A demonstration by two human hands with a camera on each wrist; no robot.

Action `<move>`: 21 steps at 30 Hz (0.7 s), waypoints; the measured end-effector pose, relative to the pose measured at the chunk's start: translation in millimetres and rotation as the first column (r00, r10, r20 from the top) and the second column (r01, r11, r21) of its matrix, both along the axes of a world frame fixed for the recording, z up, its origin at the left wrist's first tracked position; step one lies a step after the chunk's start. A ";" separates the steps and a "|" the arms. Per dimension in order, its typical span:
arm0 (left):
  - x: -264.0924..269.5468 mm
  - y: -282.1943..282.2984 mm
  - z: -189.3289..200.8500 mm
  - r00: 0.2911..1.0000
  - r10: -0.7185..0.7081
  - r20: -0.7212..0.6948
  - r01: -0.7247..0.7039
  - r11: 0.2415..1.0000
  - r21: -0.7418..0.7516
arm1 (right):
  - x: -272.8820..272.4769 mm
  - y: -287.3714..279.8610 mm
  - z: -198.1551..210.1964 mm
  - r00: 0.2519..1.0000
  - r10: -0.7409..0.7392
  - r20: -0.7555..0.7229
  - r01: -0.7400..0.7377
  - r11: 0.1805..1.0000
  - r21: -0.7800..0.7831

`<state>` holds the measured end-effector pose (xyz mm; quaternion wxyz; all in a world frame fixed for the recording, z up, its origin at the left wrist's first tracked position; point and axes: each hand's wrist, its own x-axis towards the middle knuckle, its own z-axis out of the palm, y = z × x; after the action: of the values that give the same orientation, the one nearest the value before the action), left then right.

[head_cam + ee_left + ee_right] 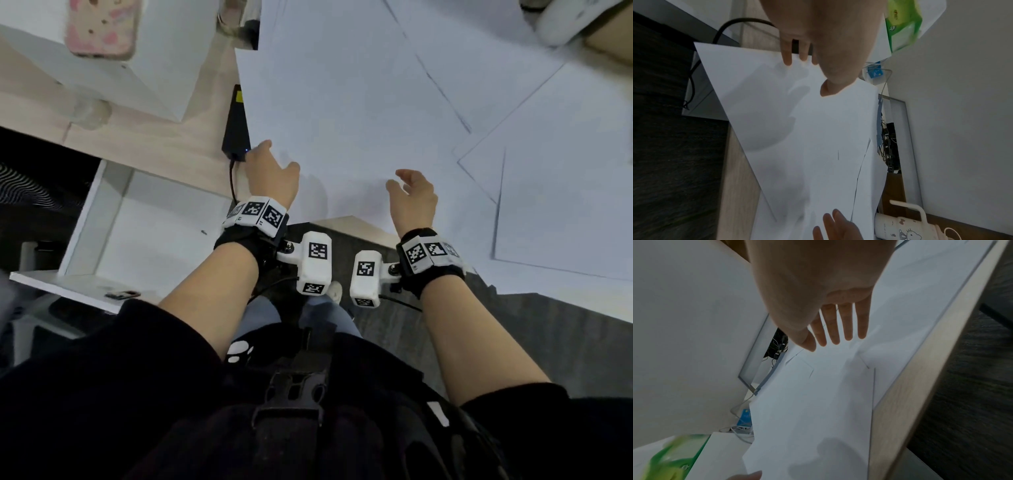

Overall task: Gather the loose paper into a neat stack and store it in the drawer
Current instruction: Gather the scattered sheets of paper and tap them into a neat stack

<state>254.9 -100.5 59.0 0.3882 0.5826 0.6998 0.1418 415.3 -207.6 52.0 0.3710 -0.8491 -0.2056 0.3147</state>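
Paper sheets (359, 113) were white, blank, fanned out overlapping at odd angles — no stack. Left hand (270, 174) and right hand (412, 200) hovered with relaxed, spread fingers — holding nothing.

Loose paper (359, 113) sprawls overlapping — both hands over its near edge.

1. The left hand (270, 171) reaches forward near the desk's front edge, palm down, fingers loosely extended.
2. The right hand (412, 197) hovers alongside, fingers straight and slightly spread, holding nothing.
3. Both forearms are bare.
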 end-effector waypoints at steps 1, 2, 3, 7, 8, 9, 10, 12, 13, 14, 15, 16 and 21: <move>2.7 0.0 -0.4 1.000 0.010 -0.016 -0.010 1.000 -0.005 | 3.5 1.5 -0.8 1.000 0.024 -0.017 -0.025 1.000 -0.011; 4.9 0.7 -1.4 0.999 0.026 -0.027 -0.027 0.999 -0.017 | 6.8 3.4 -1.4 0.998 0.052 -0.035 -0.053 0.998 -0.022; 6.3 1.5 -1.9 0.998 0.046 -0.039 -0.047 0.998 -0.035 | 8.9 5.2 -1.9 0.995 0.080 -0.054 -0.083 0.996 -0.040; 8.8 8.1 -2.3 0.989 0.117 -0.088 -0.126 0.986 -0.113 | 16.6 15.2 -5.5 0.971 0.182 -0.155 -0.203 0.971 -0.130; 7.8 10.1 -3.3 0.988 0.122 -0.091 -0.133 0.983 -0.126 | 17.1 18.1 -7.1 0.963 0.209 -0.171 -0.235 0.961 -0.145; 7.0 12.3 -4.5 0.988 0.129 -0.086 -0.140 0.981 -0.135 | 17.6 21.0 -8.2 0.955 0.241 -0.176 -0.269 0.950 -0.158; 6.3 14.4 -6.5 0.988 0.138 -0.072 -0.146 0.980 -0.135 | 18.0 23.6 -9.4 0.946 0.275 -0.170 -0.304 0.936 -0.176; 5.8 18.0 -9.0 0.987 0.158 -0.033 -0.161 0.980 -0.118 | 19.0 28.7 -10.0 0.929 0.340 -0.147 -0.365 0.905 -0.220; 6.3 19.7 -8.7 0.986 0.167 -0.019 -0.168 0.980 -0.102 | 19.3 31.1 -9.8 0.923 0.359 -0.140 -0.383 0.893 -0.236; 7.0 21.6 -9.0 0.985 0.172 -0.010 -0.172 0.982 -0.083 | 19.9 33.7 -9.9 0.919 0.368 -0.138 -0.392 0.889 -0.238; 7.9 23.9 -8.6 0.984 0.175 0.000 -0.175 0.982 -0.066 | 20.1 36.1 -9.7 0.919 0.368 -0.143 -0.393 0.889 -0.234; 8.6 26.2 -8.0 0.983 0.181 0.018 -0.180 0.982 -0.054 | 19.9 38.7 -9.5 0.920 0.363 -0.148 -0.389 0.892 -0.231; 14.7 38.5 -9.5 0.983 0.105 0.152 -0.102 0.994 -0.029 | 20.7 53.9 -7.6 0.942 0.286 -0.175 -0.321 0.920 -0.225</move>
<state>269.6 -62.0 49.5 0.4388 0.5288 0.6988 0.1989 436.0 -153.7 44.4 0.2207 -0.8229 -0.2672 0.4503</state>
